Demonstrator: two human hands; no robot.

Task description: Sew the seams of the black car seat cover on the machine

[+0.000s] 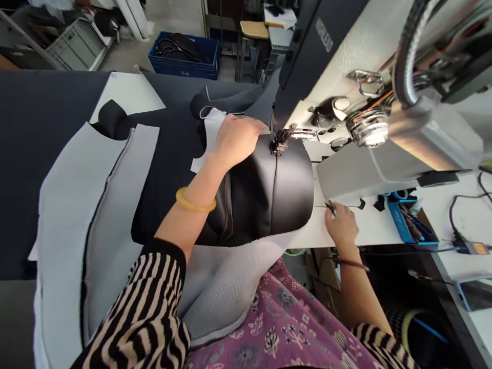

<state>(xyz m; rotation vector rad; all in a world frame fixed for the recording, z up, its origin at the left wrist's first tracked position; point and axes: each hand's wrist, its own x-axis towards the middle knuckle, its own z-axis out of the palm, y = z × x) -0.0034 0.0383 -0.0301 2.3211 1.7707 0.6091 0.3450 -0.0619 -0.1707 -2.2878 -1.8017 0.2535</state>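
A black leather piece [292, 189] with a stitched seam lies under the needle and presser foot [279, 146] of a sewing machine [326, 66]. My left hand [238, 138] reaches across it and grips its far edge, left of the presser foot; the fingertips are partly hidden. Grey mesh backing [230, 287] hangs from the leather's near edge over my lap. On the white machine bed [303, 236], my right hand [342, 225] is closed around small thread snips [330, 207], whose dark tips point away from me.
Large grey-backed panels [69, 189] spread over the dark table cover [23, 169] at left. A blue box [413, 223] of tools sits at right, near a cable [455, 220] and a phone [476, 292]. A blue crate [184, 56] with black pieces stands beyond the table.
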